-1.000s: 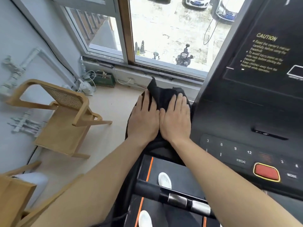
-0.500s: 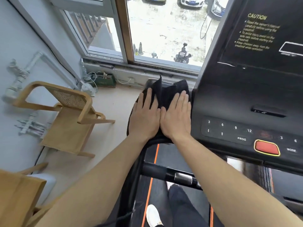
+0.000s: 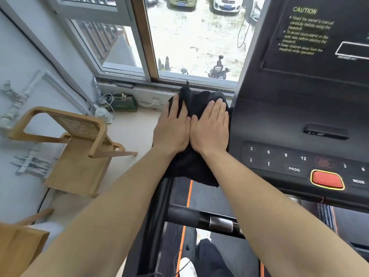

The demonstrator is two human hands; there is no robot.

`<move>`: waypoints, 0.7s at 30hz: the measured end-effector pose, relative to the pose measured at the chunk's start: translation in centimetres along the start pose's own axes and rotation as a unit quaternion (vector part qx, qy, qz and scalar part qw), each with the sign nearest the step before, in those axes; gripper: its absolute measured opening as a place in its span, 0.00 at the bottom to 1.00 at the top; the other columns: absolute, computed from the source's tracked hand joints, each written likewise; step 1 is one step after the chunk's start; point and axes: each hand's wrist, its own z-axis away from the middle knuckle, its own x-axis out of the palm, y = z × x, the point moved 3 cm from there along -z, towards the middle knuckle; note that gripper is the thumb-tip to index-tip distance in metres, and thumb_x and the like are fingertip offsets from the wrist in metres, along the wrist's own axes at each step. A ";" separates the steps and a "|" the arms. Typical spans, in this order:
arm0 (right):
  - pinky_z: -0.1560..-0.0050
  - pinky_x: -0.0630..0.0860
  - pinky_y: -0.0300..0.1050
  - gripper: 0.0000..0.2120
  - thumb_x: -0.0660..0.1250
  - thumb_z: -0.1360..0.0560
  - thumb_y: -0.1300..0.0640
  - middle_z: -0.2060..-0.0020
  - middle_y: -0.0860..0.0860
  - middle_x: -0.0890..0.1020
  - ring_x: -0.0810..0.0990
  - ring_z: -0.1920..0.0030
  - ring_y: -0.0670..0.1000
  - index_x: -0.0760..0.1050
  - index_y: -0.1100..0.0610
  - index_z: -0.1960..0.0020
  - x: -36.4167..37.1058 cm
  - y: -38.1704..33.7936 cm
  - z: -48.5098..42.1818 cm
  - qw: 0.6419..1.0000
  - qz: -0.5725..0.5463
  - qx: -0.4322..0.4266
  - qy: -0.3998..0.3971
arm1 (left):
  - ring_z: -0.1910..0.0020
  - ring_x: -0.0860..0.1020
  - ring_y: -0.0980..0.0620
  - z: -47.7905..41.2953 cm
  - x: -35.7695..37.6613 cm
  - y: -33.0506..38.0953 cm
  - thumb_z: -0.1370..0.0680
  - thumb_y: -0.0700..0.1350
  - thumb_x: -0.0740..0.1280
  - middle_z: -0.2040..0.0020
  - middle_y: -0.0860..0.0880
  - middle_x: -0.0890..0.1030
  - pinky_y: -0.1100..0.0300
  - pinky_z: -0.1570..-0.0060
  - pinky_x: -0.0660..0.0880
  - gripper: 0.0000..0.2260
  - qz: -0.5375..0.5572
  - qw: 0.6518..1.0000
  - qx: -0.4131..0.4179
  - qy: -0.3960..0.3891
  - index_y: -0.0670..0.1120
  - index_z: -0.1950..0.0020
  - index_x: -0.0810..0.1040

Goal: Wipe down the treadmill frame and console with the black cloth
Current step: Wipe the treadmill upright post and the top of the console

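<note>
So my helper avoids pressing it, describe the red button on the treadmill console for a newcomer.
Find the black treadmill console right of the window. Along its lower edge runs a key row; the red button sits between PROG and MODE. Only it is red, yellow-rimmed and bigger.

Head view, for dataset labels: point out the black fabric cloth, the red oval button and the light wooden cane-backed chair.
Black fabric cloth [image 3: 187, 168], head view: lower part below the wrists.
Red oval button [image 3: 327, 179], head view: centre of its face.
Light wooden cane-backed chair [image 3: 77, 170], head view: its seat.
</note>
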 end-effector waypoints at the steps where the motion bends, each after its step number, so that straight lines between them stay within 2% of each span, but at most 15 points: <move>1: 0.21 0.47 0.55 0.34 0.48 0.17 0.45 0.21 0.65 0.52 0.49 0.20 0.61 0.48 0.68 0.21 0.1 0.0 -1.0 1.000 0.002 0.006 0.010 | 0.19 0.49 0.42 -1.1 -0.1 0.1 0.14 0.51 0.46 0.17 0.44 0.50 0.50 0.22 0.55 0.25 0.006 1.000 -0.002 0.003 0.45 0.18 0.53; 3: 0.21 0.47 0.55 0.34 0.48 0.17 0.45 0.21 0.65 0.53 0.50 0.20 0.61 0.49 0.68 0.21 0.2 -0.1 -1.8 1.000 -0.004 0.011 0.007 | 0.19 0.50 0.41 -1.9 -0.3 0.2 0.14 0.51 0.46 0.17 0.43 0.52 0.49 0.22 0.54 0.25 0.000 1.000 0.004 0.001 0.44 0.18 0.54; 6: 0.21 0.43 0.55 0.33 0.48 0.16 0.48 0.20 0.64 0.46 0.44 0.20 0.60 0.44 0.68 0.21 -0.2 -0.5 0.0 0.999 -0.030 -0.014 -0.029 | 0.19 0.49 0.41 0.3 -0.9 0.3 0.14 0.49 0.47 0.17 0.42 0.50 0.49 0.21 0.50 0.24 -0.015 1.000 0.020 -0.010 0.42 0.18 0.54; 8: 0.21 0.44 0.56 0.32 0.50 0.17 0.51 0.20 0.64 0.45 0.43 0.20 0.61 0.45 0.67 0.20 -1.5 -0.6 2.6 0.999 -0.044 -0.029 -0.004 | 0.19 0.47 0.43 2.7 -1.7 0.6 0.13 0.48 0.50 0.17 0.43 0.50 0.49 0.21 0.51 0.24 0.013 1.000 0.021 -0.007 0.42 0.18 0.55; 9: 0.21 0.48 0.56 0.32 0.51 0.19 0.52 0.20 0.64 0.49 0.47 0.20 0.62 0.49 0.67 0.21 -2.4 -0.6 4.3 0.998 -0.052 -0.036 0.028 | 0.19 0.46 0.44 3.6 -2.0 0.7 0.13 0.47 0.50 0.17 0.44 0.49 0.49 0.21 0.52 0.24 0.024 0.999 0.025 -0.009 0.42 0.18 0.55; 10: 0.22 0.54 0.55 0.30 0.52 0.20 0.52 0.22 0.63 0.58 0.56 0.22 0.62 0.55 0.66 0.22 -3.1 -0.5 6.2 0.995 -0.064 -0.045 0.055 | 0.19 0.45 0.46 4.4 -2.0 0.7 0.13 0.47 0.50 0.17 0.45 0.48 0.50 0.22 0.53 0.23 0.033 0.999 0.027 -0.016 0.42 0.18 0.54; 12: 0.28 0.64 0.53 0.24 0.53 0.20 0.51 0.33 0.59 0.74 0.72 0.33 0.59 0.68 0.63 0.30 -2.9 -0.1 9.0 0.992 -0.078 -0.079 0.052 | 0.19 0.45 0.48 5.2 -1.7 0.4 0.13 0.49 0.51 0.17 0.48 0.47 0.50 0.22 0.56 0.24 0.059 0.998 0.007 -0.007 0.46 0.18 0.53; 14: 0.28 0.64 0.53 0.24 0.49 0.20 0.48 0.38 0.58 0.78 0.75 0.36 0.58 0.74 0.62 0.36 -1.5 0.4 10.0 0.993 -0.044 -0.111 0.006 | 0.18 0.47 0.49 5.6 -1.1 0.0 0.14 0.51 0.51 0.17 0.50 0.48 0.49 0.24 0.60 0.24 0.084 0.996 -0.033 0.007 0.50 0.18 0.54; 17: 0.29 0.63 0.53 0.28 0.46 0.20 0.45 0.37 0.56 0.80 0.75 0.34 0.55 0.77 0.60 0.39 -0.7 0.5 8.3 0.990 -0.024 -0.138 -0.020 | 0.19 0.50 0.50 6.0 -0.4 -0.3 0.14 0.50 0.52 0.17 0.52 0.50 0.50 0.26 0.64 0.24 0.114 0.992 -0.044 0.022 0.51 0.18 0.55; 19: 0.34 0.66 0.51 0.27 0.45 0.20 0.45 0.43 0.55 0.83 0.78 0.39 0.54 0.79 0.58 0.45 -1.0 0.1 7.5 0.989 -0.031 -0.142 -0.025 | 0.20 0.54 0.53 5.8 -0.6 -0.7 0.15 0.50 0.55 0.17 0.55 0.53 0.51 0.29 0.67 0.23 0.157 0.985 -0.053 0.043 0.53 0.19 0.59; 21: 0.41 0.70 0.51 0.25 0.45 0.22 0.46 0.52 0.54 0.84 0.81 0.48 0.55 0.78 0.58 0.50 -1.3 -0.2 7.9 0.989 -0.044 -0.142 -0.025 | 0.22 0.59 0.55 5.4 -0.9 -1.0 0.16 0.49 0.58 0.18 0.56 0.57 0.51 0.28 0.67 0.22 0.215 0.972 -0.076 0.056 0.53 0.21 0.64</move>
